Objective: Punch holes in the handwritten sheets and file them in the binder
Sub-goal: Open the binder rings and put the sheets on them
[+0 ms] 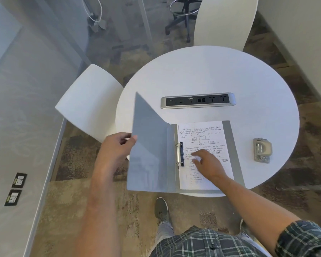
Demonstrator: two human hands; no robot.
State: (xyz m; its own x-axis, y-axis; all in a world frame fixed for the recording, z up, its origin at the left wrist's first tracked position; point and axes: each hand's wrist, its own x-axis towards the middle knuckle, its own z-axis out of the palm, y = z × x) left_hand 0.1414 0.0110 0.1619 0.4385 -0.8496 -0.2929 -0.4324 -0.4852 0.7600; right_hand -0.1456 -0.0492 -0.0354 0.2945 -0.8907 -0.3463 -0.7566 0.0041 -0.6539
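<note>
Both forearms reach up from my checked shirt [211, 243]. My left hand [117, 147] pinches the outer edge of the binder's front cover [148, 154], which stands half raised left of the rings [179, 153]. My right hand [206, 163] lies loose and flat on the handwritten sheets [202, 134], already threaded on those rings. I judge closing comes next: the cover swings rightward about its long spine, so my right hand must clear first. Hole punch [262, 150] sits well apart on the table [211, 75].
</note>
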